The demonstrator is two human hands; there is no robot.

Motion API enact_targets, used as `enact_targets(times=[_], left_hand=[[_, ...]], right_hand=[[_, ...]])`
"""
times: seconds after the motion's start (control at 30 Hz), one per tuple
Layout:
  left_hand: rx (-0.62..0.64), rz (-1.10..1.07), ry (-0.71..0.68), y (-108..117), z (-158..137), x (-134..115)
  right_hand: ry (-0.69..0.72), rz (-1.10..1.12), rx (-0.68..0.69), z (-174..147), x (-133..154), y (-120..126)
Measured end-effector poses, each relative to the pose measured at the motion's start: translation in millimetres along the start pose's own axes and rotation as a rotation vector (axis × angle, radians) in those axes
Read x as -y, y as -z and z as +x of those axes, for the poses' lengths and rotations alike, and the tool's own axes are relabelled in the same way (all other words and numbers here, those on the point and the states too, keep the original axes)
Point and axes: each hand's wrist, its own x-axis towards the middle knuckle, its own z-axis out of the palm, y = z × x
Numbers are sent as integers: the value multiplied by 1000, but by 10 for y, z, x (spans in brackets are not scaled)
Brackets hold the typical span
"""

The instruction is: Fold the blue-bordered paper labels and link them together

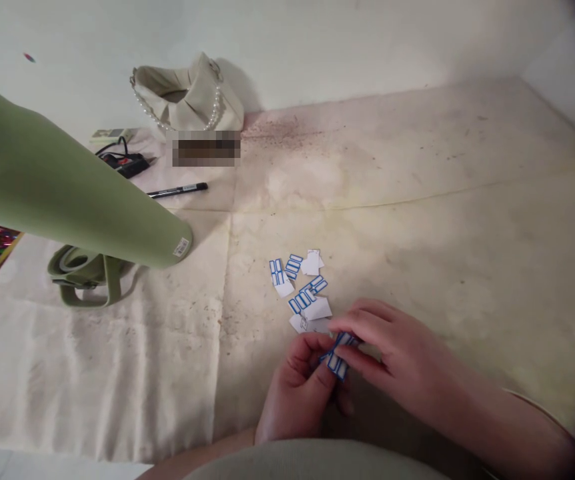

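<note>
Near the table's front edge, my left hand (297, 390) pinches several small blue-bordered label pieces (337, 364) between thumb and fingers. The thumb and fingers of my right hand (402, 350) close on the same pieces from the right. Just beyond my hands lies a loose scatter of cut paper bits. Some are blue-bordered labels (277, 271) face up, and others are plain white scraps (311, 262). One scrap (303, 325) nearest my hands carries dark line marks. My fingers partly hide the held pieces.
A tall green bottle (77, 180) stands at the left, its green lid with handle (90, 287) beside it. Behind are a black pen (180, 190), a black corded item (125, 163) and a cream handbag (197, 100) with a pearl strap. A creased cloth (167, 373) covers the table.
</note>
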Motion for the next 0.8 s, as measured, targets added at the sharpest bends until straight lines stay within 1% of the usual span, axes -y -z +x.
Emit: enact_targets(times=[0.07, 0.17, 0.23, 0.3, 0.37, 0.47, 0.57, 0.8], left_hand=[[-27, -22, -15, -4, 1, 4], [-48, -53, -24, -10, 0, 22], [-45, -91, -26, -8, -3, 38], [-31, -127, -36, -1, -5, 51], [-10, -117, -36, 8, -4, 53], [6, -88, -12, 20, 5, 39], [12, -124, 5, 31, 15, 30], [25, -172, 19, 49, 30, 50]], right_hand=[[-31, 53, -1, 4, -9, 6], [-77, 141, 87, 23, 2, 9], [-91, 168, 120, 39, 7, -2], [-99, 175, 116, 50, 7, -15], [-105, 184, 121, 49, 4, -17], [-93, 209, 168, 34, -3, 9], [-60, 229, 218, 24, -17, 42], [-92, 235, 205, 18, -28, 53]])
